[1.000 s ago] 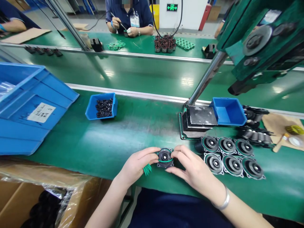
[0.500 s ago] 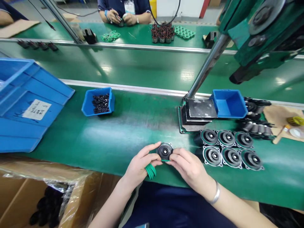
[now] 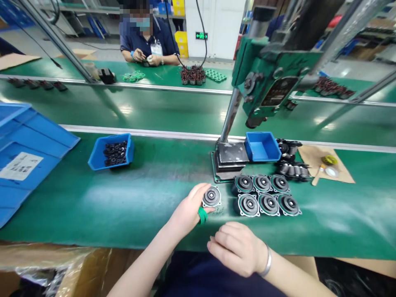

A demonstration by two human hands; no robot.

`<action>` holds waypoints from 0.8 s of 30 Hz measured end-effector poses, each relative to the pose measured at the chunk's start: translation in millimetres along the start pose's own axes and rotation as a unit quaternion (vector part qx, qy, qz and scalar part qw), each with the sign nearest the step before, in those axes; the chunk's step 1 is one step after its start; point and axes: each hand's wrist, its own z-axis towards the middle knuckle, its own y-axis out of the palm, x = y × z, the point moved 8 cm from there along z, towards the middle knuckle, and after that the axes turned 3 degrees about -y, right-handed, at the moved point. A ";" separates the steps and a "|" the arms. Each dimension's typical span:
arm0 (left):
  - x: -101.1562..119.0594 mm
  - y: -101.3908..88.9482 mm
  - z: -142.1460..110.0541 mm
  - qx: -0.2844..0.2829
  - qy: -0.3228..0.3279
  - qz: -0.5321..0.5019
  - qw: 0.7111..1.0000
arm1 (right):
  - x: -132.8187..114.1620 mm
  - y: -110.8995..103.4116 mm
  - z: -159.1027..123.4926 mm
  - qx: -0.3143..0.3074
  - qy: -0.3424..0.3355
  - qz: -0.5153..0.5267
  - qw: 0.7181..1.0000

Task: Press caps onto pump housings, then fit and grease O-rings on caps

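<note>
My left hand (image 3: 187, 209) is closed around the side of a round black motor housing (image 3: 212, 196) with a pale-edged flange and stepped rings about its centre. A bunch of green rubber rings (image 3: 202, 215) hangs from the fingers of the same hand. Nearer my body, my right hand (image 3: 235, 248) is apart from the housing, back upward and fingers curled in; whatever they may hold is hidden. To the right of the held piece, several similar housings (image 3: 269, 203) stand in two rows, with green rings showing around some of them.
Behind the rows stands a green press (image 3: 230, 153) beside a blue bin (image 3: 262, 147). A blue bin of small black parts (image 3: 111, 159) is at left, near a large blue crate (image 3: 34, 152). Cardboard (image 3: 343, 165) bears a brush. Across the bench, a co-worker (image 3: 148, 45) handles a part.
My right hand has come off the housing and drawn back toward my body. The green ring stretched along the housing's near edge no longer shows there. The view has tilted up and turned right.
</note>
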 end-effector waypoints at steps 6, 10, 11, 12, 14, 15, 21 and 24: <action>21.8 26.8 47.7 -0.020 0.032 -0.020 0.999 | 5.6 -21.9 -24.3 -0.001 0.043 -0.036 0.998; 26.3 35.9 48.7 -0.034 0.029 -0.036 0.998 | 11.6 -34.8 -45.5 0.021 0.077 -0.072 0.994; 25.6 34.1 45.2 -0.034 0.017 -0.045 0.998 | 13.4 -37.3 -49.4 0.025 0.088 -0.077 0.993; 24.6 29.8 40.6 -0.028 0.000 -0.056 0.998 | 16.1 -39.9 -52.4 0.030 0.104 -0.078 0.991; 23.6 16.1 29.3 0.000 -0.042 -0.087 0.995 | 24.7 -45.6 -55.5 0.045 0.158 -0.057 0.985; 25.2 8.6 23.3 0.017 -0.058 -0.108 0.992 | 30.3 -47.5 -55.5 0.052 0.192 -0.034 0.979; 60.7 -11.5 0.5 0.049 -0.037 -0.162 0.985 | 46.7 -28.6 -31.2 0.018 0.268 0.176 0.947; 70.2 -18.2 -7.5 0.080 -0.016 -0.118 0.990 | 46.3 -13.3 -20.2 0.010 0.269 0.253 0.929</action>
